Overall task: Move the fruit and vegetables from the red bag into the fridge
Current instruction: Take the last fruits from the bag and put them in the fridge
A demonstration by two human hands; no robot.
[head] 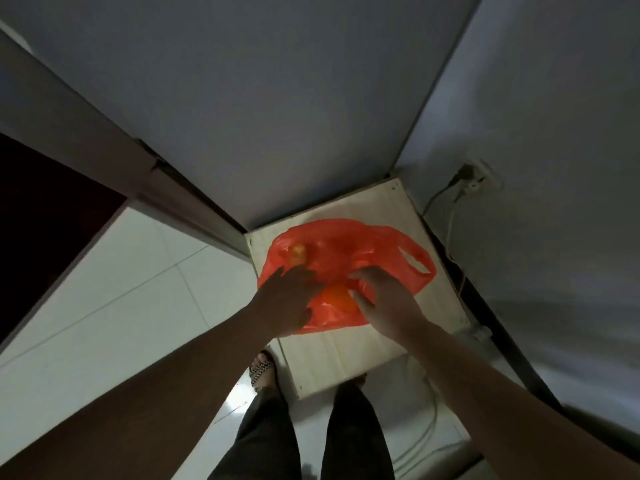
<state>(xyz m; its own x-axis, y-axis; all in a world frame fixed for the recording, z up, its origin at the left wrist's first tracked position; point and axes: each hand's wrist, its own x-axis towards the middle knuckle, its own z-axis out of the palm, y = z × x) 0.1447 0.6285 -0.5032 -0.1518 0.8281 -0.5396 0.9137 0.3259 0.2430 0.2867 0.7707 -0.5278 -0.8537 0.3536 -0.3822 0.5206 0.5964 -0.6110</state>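
From the head view, a red bag lies crumpled on a small pale wooden worktop, pushed into the corner where a tall grey panel meets the wall. The bag's handle loop points to the right. An orange fruit shows at the bag's near side, between the two hands, and a second yellowish lump shows through the film near the bag's far left; blur hides what it is.

The left hand rests on the left of the bag, fingers fairly straight and slightly apart, thumb near the bag's front edge. The right hand is at the bag's right of centre, its fingers and thumb curled onto a fold of the film just beside the orange fruit.

Below the worktop are dark trouser legs and a sandalled foot on white floor tiles. A wall socket with cables sits on the right.
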